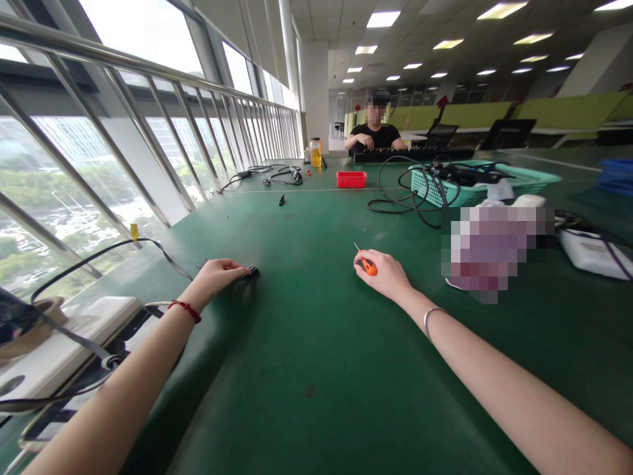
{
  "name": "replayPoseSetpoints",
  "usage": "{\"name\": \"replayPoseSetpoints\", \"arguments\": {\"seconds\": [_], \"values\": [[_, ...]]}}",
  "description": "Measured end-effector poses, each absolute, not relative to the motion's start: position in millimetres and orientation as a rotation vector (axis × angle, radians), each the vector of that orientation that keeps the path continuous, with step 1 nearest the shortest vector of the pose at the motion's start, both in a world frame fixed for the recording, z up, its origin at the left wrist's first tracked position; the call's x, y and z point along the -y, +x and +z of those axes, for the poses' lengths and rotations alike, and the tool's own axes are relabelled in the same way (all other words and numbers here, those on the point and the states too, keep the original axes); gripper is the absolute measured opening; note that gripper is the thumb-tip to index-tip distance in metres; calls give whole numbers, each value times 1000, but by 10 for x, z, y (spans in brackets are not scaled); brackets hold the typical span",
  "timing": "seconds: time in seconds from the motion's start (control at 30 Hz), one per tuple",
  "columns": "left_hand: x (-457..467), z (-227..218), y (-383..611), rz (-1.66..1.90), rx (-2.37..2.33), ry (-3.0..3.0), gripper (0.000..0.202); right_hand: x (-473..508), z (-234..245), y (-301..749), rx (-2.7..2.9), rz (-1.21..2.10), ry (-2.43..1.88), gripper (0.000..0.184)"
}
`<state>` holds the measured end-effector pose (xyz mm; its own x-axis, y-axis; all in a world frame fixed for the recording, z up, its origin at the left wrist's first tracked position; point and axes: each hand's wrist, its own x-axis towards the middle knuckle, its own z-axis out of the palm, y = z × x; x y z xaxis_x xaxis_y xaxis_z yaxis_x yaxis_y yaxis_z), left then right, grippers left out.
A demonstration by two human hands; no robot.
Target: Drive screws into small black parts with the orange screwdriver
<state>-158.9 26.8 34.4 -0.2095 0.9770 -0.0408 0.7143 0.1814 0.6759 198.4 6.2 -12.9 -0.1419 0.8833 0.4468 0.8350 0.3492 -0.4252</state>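
My left hand (216, 276) rests palm down on the green table (316, 369), its fingers curled over a small black part (252, 270) that peeks out at the fingertips. My right hand (384, 274) is closed around an orange-handled screwdriver (368, 265), whose thin metal tip points up and to the left. The two hands lie about a forearm's width apart, and bare table shows between them.
A teal basket (475, 186) of black cables stands at the right, with a red tray (351, 179) and a yellow jar (316, 153) farther back. A person in black sits at the far end. Cables and a white device (64, 343) lie at the left by the window railing.
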Motion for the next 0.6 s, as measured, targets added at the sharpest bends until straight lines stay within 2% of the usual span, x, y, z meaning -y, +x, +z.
{"name": "replayPoseSetpoints", "arguments": {"seconds": [0.6], "values": [[-152, 359, -1476, 653, -2111, 1771, 34, -48, -112, 1974, 1980, 121, -1526, 9]]}}
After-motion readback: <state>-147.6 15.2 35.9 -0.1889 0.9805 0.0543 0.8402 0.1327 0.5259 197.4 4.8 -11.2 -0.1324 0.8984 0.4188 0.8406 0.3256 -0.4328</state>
